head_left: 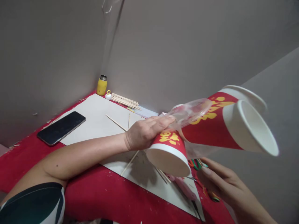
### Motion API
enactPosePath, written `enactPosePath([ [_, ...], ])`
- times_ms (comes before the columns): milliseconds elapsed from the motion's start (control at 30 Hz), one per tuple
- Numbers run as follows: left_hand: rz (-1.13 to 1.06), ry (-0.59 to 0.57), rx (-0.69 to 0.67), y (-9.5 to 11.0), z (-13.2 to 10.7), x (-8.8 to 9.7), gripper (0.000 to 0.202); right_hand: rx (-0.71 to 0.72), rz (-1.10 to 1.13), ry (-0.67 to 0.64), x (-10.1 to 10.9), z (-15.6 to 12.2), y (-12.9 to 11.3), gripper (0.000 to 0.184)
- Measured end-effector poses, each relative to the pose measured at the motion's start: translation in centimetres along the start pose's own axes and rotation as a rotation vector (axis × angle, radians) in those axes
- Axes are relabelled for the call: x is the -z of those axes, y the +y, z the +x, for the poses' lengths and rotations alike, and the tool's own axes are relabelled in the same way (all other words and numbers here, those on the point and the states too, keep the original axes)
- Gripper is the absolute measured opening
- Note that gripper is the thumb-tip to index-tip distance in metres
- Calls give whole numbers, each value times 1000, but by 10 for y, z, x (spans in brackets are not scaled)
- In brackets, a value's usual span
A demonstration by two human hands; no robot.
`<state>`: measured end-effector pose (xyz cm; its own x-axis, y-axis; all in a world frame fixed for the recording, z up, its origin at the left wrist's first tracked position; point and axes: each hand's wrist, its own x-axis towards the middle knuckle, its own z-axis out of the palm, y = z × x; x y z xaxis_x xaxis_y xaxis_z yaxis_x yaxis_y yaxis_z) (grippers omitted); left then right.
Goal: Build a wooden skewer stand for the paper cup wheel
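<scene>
My left hand (146, 132) is closed around a joined bundle of paper cups and clear plastic. Its fingers press on the clear plastic cup (191, 113) and a red paper cup (171, 140) whose white base faces me. Two more red and white paper cups, a nearer one (219, 130) and one behind it (243, 96), point up to the right with their mouths outward. Below them my right hand (221, 180) is closed in a pinch. Thin stick-like ends show by its fingertips, but what it grips is mostly hidden. Scissors with green and orange handles (198, 165) show just beyond these fingertips.
A white board (93, 115) covers much of the red tabletop (98, 193). On it are wooden sticks (129, 163), a phone (62, 127) at its left edge and a pink glue gun (184, 188). A yellow bottle (102, 85), white lid (108, 95) and stick pile (125, 100) stand by the wall.
</scene>
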<state>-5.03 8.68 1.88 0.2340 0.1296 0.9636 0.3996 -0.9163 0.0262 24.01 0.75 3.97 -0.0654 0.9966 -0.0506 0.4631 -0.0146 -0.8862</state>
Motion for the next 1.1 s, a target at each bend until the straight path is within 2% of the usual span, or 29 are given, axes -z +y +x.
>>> enactPosePath([
  [100, -39, 36, 38, 0, -1, 1, 51, -33, 70, 21, -16, -9, -14, 57],
  [200, -53, 56, 20, 4, 2, 3, 54, 20, 23, 14, -22, -8, -26, 42],
  [300, -89, 58, -41, 11, 7, 5, 53, 93, -83, -21, -20, -2, -25, 55],
  [400, -106, 46, -43, 16, 10, 8, 54, 114, -99, -69, -17, 2, -20, 62],
  [467, -118, 32, -44, 18, 12, 9, 56, 91, -95, -83, -16, 0, -19, 63],
  [600, -157, 21, -74, 19, 13, 12, 54, 55, -145, -20, -14, -9, -23, 63],
  [733, -212, -20, -51, 19, 13, 13, 56, 7, 6, -131, -10, -9, -22, 59],
  [833, -305, -37, 42, 18, 14, 12, 56, -32, 180, -232, -11, -5, -23, 49],
  [900, -374, -90, 169, 15, 15, 11, 53, -19, 257, -257, -16, -4, -28, 41],
  [1000, -413, -195, 363, 6, 15, 9, 48, -2, 314, -260, -25, -5, -42, 55],
  [1100, -354, -214, 399, -5, 15, 11, 45, -13, 367, -294, -33, -5, -57, 64],
])
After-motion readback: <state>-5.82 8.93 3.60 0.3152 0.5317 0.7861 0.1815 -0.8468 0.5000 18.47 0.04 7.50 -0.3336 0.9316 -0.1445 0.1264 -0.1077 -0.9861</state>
